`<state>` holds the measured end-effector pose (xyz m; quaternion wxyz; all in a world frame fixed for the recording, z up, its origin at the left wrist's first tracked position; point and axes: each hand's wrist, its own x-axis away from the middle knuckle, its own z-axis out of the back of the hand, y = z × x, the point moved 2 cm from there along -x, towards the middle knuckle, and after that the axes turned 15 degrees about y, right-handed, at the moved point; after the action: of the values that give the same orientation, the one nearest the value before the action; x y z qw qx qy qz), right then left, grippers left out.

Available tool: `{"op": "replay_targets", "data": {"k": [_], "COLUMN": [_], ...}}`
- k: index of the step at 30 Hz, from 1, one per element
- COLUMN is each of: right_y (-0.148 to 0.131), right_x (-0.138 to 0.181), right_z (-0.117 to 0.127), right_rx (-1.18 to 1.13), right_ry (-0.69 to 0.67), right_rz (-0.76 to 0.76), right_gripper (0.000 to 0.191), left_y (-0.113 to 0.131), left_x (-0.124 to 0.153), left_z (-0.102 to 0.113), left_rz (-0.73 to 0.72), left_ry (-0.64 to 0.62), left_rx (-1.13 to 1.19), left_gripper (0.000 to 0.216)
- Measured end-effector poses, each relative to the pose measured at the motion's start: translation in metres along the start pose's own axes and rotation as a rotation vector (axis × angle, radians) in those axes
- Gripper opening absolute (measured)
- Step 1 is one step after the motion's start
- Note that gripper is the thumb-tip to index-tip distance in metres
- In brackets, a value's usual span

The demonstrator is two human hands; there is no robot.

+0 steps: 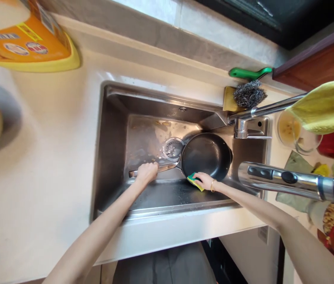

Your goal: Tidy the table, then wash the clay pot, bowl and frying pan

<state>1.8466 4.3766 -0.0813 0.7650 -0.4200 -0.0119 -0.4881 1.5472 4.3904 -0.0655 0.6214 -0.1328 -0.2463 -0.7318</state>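
Note:
A dark frying pan (207, 154) lies in the steel sink (113, 130), its long handle pointing left. My left hand (147, 172) is closed round that handle. At the pan's near rim, my right hand (205, 180) presses a yellow and green sponge (195, 181) against the pan, fingers closed on it. A thin bracelet sits on the right wrist. The sink drain (173, 148) shows just left of the pan.
A pull-out tap head (288, 178) juts in from the right above the sink. A steel wool scrubber (249, 94) and a green-handled tool (248, 73) lie behind the sink. An orange bottle (21, 35) stands at top left, and a yellow cloth (329, 104) hangs at right.

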Motion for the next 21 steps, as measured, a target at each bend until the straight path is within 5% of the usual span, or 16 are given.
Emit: {"op": "replay_targets", "data": {"k": [4, 8, 11, 14, 16, 19, 21], "right_y": [-0.039, -0.049, -0.023, -0.008, -0.018, -0.043, -0.046], "right_x": [-0.027, -0.100, -0.146, -0.153, -0.139, -0.117, -0.111], "right_z": [0.002, 0.023, 0.070, 0.091, 0.075, 0.032, 0.022], "right_rx": [0.048, 0.319, 0.482, 0.509, 0.476, 0.438, 0.458], "right_ry": [0.286, 0.324, 0.556, 0.799, 0.783, 0.491, 0.368], "right_rz": [0.184, 0.262, -0.015, -0.293, -0.208, 0.175, 0.288], "right_gripper": [0.031, 0.037, 0.042, 0.042, 0.042, 0.042, 0.043], "left_y": [-0.002, -0.003, -0.002, -0.001, -0.001, -0.002, -0.002], "left_x": [-0.004, -0.003, -0.001, -0.001, -0.001, -0.002, -0.003], "left_z": [0.002, 0.002, 0.001, 0.000, -0.001, -0.002, -0.003], "left_rz": [-0.011, -0.035, -0.032, -0.018, -0.010, -0.004, -0.006], "left_ry": [0.016, 0.013, 0.012, 0.011, 0.010, 0.002, -0.005], "left_rx": [0.019, 0.019, 0.007, -0.003, -0.011, -0.025, -0.033], "left_gripper": [0.031, 0.032, 0.033, 0.033, 0.033, 0.033, 0.033]}}
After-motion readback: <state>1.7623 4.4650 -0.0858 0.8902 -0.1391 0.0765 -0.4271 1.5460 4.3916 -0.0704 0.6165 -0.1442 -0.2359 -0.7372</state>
